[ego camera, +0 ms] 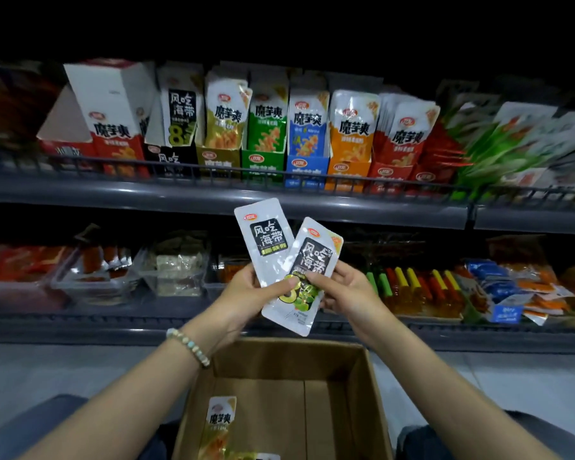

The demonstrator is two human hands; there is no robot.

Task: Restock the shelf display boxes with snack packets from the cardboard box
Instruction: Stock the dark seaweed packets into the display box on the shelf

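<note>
Above the box (279,358), our left hand (246,295) grips one white packet (263,239); our right hand (347,288) pinches a second packet (301,283) overlapping it. A yellow packet (221,423) lies inside the box.

Left seaweed packet (263,240) and right seaweed packet (309,260) gleam: glossy, silvery-white plastic film. The cardboard box (356,393) is matt brown, slightly rough. The shelf (113,194) edge looks like smooth grey metal with a dull sheen. The display boxes (263,161) show glossy printed card. The bracelet (190,346) has pale polished beads.
</note>
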